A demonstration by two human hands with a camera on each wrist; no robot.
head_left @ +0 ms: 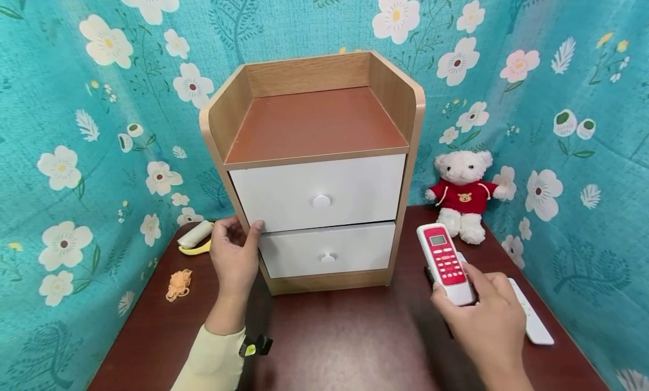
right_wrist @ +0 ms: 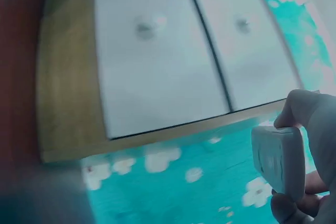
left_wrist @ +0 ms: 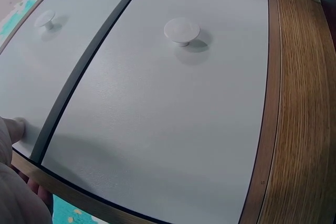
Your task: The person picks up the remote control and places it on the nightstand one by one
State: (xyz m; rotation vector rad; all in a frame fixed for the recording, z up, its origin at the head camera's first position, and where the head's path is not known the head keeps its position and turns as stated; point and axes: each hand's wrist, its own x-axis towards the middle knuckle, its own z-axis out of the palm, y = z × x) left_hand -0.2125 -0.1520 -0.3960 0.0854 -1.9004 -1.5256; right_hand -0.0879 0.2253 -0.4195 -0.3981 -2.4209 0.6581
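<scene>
A small wooden cabinet (head_left: 332, 280) with two white drawers stands upright on the table, both drawers in. My left hand (head_left: 235, 261) grips its left side near the gap between the drawers. In the left wrist view the thumb (left_wrist: 16, 129) presses the drawer front and the fingers reach behind the side panel. My right hand (head_left: 494, 320) holds a white remote control (head_left: 447, 261) with a red button face and small screen, tilted up, right of the cabinet. The right wrist view shows the remote's white end (right_wrist: 281, 158) between thumb and fingers.
A white teddy bear (head_left: 462, 191) in a red top sits at the back right. A long white object (head_left: 534, 320) lies beside my right hand; dark things under it are partly hidden. Left of the cabinet are a peeled-banana-like item (head_left: 196, 236) and an orange string bundle (head_left: 179, 284).
</scene>
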